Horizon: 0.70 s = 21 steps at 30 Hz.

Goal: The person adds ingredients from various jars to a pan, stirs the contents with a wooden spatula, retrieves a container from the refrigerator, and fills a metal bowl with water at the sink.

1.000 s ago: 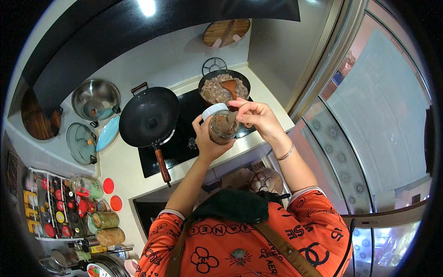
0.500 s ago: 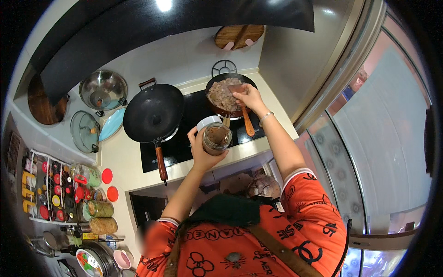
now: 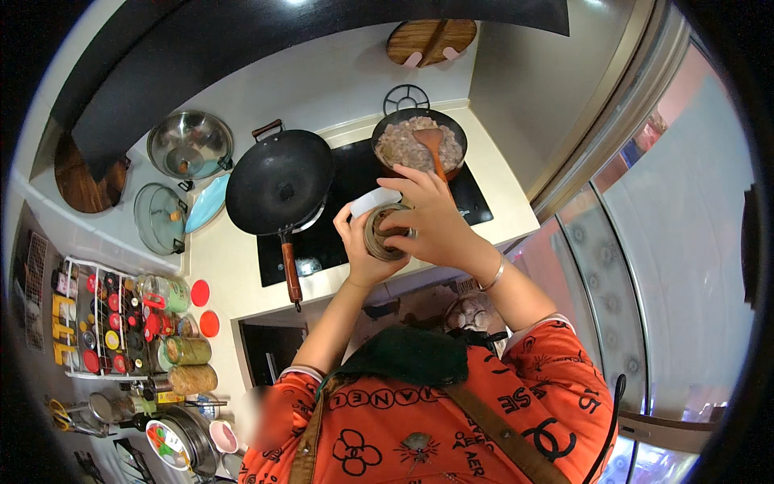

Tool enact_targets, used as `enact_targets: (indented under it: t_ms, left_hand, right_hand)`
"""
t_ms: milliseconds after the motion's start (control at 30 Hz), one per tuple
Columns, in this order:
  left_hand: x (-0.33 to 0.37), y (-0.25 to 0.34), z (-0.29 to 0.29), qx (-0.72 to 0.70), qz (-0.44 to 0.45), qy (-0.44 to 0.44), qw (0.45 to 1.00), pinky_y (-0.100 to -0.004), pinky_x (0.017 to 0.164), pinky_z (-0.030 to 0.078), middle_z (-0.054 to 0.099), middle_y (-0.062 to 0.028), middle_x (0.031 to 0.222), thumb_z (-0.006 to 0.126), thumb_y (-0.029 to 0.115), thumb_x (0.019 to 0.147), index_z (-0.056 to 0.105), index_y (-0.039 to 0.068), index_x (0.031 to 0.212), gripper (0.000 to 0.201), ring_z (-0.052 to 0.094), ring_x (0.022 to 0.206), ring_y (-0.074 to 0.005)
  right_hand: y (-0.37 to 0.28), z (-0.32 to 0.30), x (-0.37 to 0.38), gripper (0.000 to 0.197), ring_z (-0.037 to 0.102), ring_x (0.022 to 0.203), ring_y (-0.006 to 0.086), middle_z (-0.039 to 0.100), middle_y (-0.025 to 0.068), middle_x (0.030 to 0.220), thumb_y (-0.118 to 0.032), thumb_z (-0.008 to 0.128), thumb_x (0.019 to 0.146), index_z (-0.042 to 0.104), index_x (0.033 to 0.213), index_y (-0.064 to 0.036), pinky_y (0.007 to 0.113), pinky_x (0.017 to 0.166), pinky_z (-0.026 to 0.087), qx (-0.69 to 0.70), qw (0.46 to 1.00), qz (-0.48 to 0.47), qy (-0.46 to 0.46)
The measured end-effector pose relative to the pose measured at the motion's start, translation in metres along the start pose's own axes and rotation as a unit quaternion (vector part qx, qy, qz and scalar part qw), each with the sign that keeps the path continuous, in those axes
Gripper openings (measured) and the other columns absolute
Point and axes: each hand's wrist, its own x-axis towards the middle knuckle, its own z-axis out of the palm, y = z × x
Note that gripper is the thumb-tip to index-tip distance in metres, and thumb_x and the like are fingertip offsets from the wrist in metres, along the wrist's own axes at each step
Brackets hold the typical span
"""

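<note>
Your left hand (image 3: 364, 265) curls its fingers around the glass jar (image 3: 376, 245) and white lid (image 3: 375, 202), your right hand (image 3: 442, 228) spreads some fingers over the jar's mouth, any pinch unclear, before the food-filled pan (image 3: 445, 120).

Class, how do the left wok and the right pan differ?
The wok looks larger than the pan. The wok's inside is bare black; the pan holds pale, lumpy food. A brown spatula rests in the pan, none in the wok. Both are round, dark and on the cooktop.
</note>
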Motion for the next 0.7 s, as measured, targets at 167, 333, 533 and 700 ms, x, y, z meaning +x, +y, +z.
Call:
enact_targets:
  t_ms: [167,333,533,700]
  left_hand:
    - [-0.002,-0.005,0.008,-0.034,-0.015,-0.013,0.999,-0.046,0.098,0.041,0.038,-0.0188,0.13,0.092,0.025,0.052,0.05,0.01,0.127,0.087,0.036,0.127,-0.0366]
    - [-0.006,-0.01,0.008,-0.038,-0.092,-0.013,0.995,-0.0462,0.1,0.04,0.033,-0.0183,0.133,0.093,0.023,0.049,0.046,0.01,0.13,0.095,0.038,0.126,-0.0364]
    - [-0.014,-0.02,0.011,-0.035,-0.078,-0.014,0.996,-0.0453,0.101,0.04,0.032,-0.0179,0.133,0.093,0.023,0.049,0.044,0.01,0.133,0.098,0.04,0.124,-0.0356]
    - [-0.022,-0.018,0.005,-0.035,-0.081,-0.017,0.996,-0.0457,0.101,0.04,0.032,-0.0179,0.132,0.093,0.025,0.051,0.043,0.009,0.133,0.097,0.04,0.124,-0.0358]
  right_hand:
    - [0.0,0.003,0.001,0.01,0.037,0.137,0.0377,0.056,0.0065,0.133,-0.015,0.079,0.068,0.072,0.074,-0.0122,0.054,0.113,0.027,0.001,1.0,0.003,-0.007]
    - [0.028,-0.016,0.004,0.008,0.057,0.121,0.0307,0.064,0.013,0.125,0.001,0.075,0.077,0.069,0.08,-0.003,0.037,0.099,0.045,0.398,0.897,0.189,0.022]
    - [0.047,-0.002,0.003,0.003,0.069,0.096,0.038,0.066,0.0248,0.102,-0.005,0.045,0.1,0.046,0.102,-0.0063,0.043,0.077,0.063,0.692,0.656,0.292,0.076]
    - [0.099,0.015,0.015,0.007,0.071,0.085,0.0343,0.062,0.0197,0.096,-0.007,0.042,0.101,0.039,0.106,-0.0029,0.04,0.067,0.064,0.485,0.784,0.35,0.167]
